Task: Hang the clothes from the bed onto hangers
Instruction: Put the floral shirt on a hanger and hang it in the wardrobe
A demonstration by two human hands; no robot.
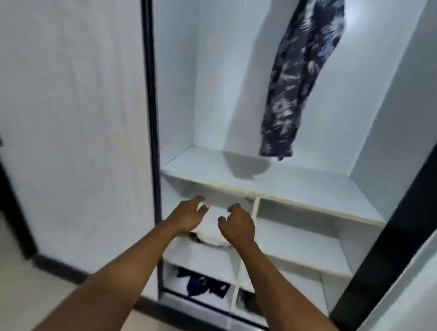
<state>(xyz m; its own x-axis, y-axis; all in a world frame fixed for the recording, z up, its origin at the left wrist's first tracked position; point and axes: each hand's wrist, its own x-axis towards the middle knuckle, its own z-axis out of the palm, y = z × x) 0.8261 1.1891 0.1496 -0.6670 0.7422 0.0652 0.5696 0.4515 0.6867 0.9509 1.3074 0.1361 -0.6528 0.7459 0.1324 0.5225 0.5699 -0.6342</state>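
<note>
Wardrobe [298, 183]: white shelves and walls, sliding door [73, 110] left of the left hand [186, 217], pale floor [8, 269] below. Left hand and right hand [237, 224]: side by side at the upper-left cubby, fingers loosely curled, holding nothing, above a white item [213, 237]. Navy patterned garment [300, 76]: hangs above and right of the right hand; dark clothes [201, 284] lie in the cubby beneath both hands.

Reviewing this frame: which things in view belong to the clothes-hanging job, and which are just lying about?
Job: patterned blue shirt hanging in the wardrobe; left hand and right hand, both empty, reaching at the upper left cubby; white item there, unclear what.

Lying about: dark blue and white clothes in the lower left cubby; dark item in the lower right cubby.
</note>
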